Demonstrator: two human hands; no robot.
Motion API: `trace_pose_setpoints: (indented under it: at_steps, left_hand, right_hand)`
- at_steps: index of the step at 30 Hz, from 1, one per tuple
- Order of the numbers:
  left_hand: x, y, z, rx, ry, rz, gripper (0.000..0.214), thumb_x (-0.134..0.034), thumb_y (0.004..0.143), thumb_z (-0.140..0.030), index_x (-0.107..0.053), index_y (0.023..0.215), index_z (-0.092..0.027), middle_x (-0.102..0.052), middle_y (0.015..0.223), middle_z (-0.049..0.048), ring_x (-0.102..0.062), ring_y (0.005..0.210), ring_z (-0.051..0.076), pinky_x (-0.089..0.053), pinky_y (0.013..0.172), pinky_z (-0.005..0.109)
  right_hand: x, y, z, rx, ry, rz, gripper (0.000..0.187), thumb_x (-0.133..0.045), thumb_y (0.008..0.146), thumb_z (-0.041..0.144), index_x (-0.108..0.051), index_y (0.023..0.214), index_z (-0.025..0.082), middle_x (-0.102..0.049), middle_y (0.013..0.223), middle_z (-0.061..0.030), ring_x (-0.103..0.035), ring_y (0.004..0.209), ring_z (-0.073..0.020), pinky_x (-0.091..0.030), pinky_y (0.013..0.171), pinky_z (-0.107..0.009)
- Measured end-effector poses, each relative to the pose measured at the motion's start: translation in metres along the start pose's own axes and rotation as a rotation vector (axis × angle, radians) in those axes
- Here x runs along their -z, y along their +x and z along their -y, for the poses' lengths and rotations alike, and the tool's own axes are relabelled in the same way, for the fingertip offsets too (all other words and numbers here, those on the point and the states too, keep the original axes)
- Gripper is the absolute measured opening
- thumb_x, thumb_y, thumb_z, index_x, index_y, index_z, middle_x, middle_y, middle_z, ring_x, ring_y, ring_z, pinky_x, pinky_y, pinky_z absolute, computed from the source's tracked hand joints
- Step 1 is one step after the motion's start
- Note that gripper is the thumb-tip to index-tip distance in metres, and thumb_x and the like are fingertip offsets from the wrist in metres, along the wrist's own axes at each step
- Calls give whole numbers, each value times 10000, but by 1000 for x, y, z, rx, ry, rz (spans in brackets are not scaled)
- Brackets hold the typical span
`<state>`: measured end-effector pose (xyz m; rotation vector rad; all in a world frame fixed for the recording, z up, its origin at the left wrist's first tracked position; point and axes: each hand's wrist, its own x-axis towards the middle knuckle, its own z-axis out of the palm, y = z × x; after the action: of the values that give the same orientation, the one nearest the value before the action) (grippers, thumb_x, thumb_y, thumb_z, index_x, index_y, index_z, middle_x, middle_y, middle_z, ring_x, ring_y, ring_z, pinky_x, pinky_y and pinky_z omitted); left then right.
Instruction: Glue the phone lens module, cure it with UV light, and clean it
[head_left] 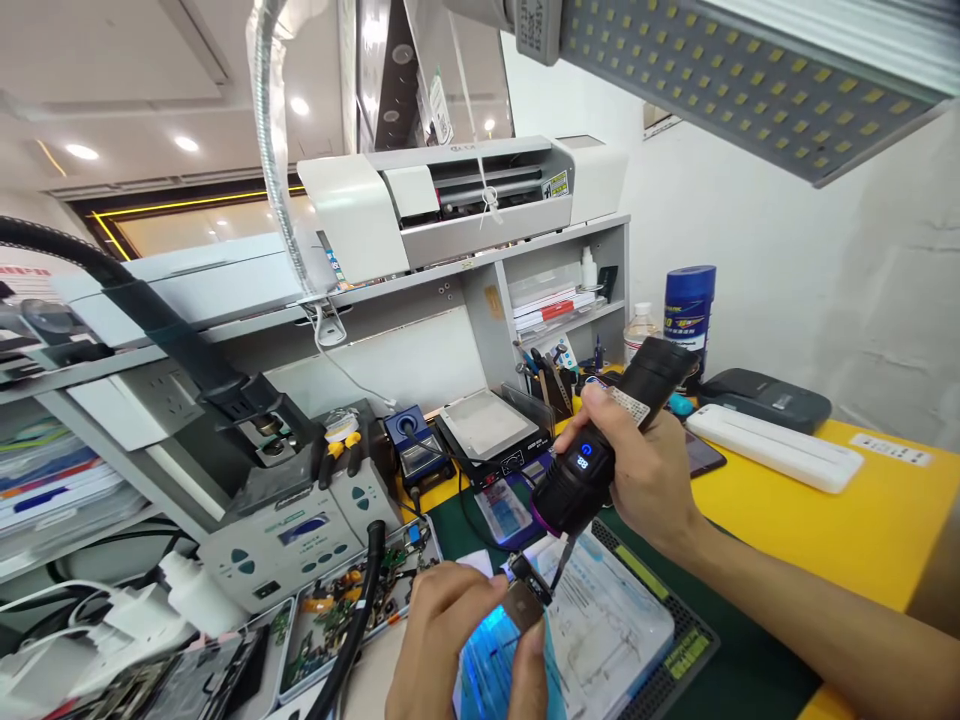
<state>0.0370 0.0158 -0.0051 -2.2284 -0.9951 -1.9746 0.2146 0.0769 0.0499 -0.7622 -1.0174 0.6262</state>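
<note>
LED lamp (742,75) looms closest, and below, my left hand (442,635) pinches the small metal part (523,607) near the glowing end (violet rim, from here) of the black handheld device (581,470) my right hand (649,475) grips. Remotely, I'd brace both wrists, aim squarely, keep fingertips out of the beam.

A single camera, worn on the person's head, looked forward and down across the counter (847,525) from the working side, taking in a wide field. The left hand (431,635) and right hand (652,480) lay near the lens, in the lower part of the frame, while the LED lamp (735,80) crossed its upper right close by; the shelf unit (491,262) and ceiling (105,60) stood farther off, beyond the counter.
</note>
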Motion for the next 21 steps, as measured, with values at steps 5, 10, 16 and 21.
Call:
trace_pose_setpoints:
  at_steps: [5, 10, 16, 21]
  left_hand:
    - [-2, 4, 0, -51, 46, -30, 283, -593, 814, -60, -587, 1048, -220, -556, 899, 31, -549, 866, 204, -430, 808, 357]
    - [-4, 3, -2, -21, 51, -70, 212, -618, 811, -99, -616, 996, -202, -566, 878, 33, -557, 811, 199, -439, 770, 355]
    - [-2, -2, -3, 61, 169, 0, 141, -634, 820, -151, -622, 949, -205, -616, 895, 39, -595, 805, 197, -435, 724, 324]
    - [-1, -8, 1, 120, 135, 165, 165, -578, 837, -115, -602, 975, -202, -601, 918, 37, -571, 861, 191, -440, 760, 322]
  right_hand:
    - [1, -2, 2, 15, -26, 9, 379, -659, 895, 506, -689, 701, 182, -684, 599, -39, -623, 592, -185, -501, 587, -301]
    - [2, 1, 4, 28, -5, -24, 385, -675, 880, 512, -685, 678, 184, -698, 606, -42, -621, 582, -183, -508, 578, -299]
    - [4, 7, 27, -7, 166, -169, 403, -695, 839, 534, -672, 623, 195, -690, 564, -35, -608, 527, -169, -526, 526, -277]
    - [2, 0, 25, -100, 105, 39, 388, -700, 847, 533, -683, 659, 194, -682, 566, -24, -615, 522, -156, -518, 527, -259]
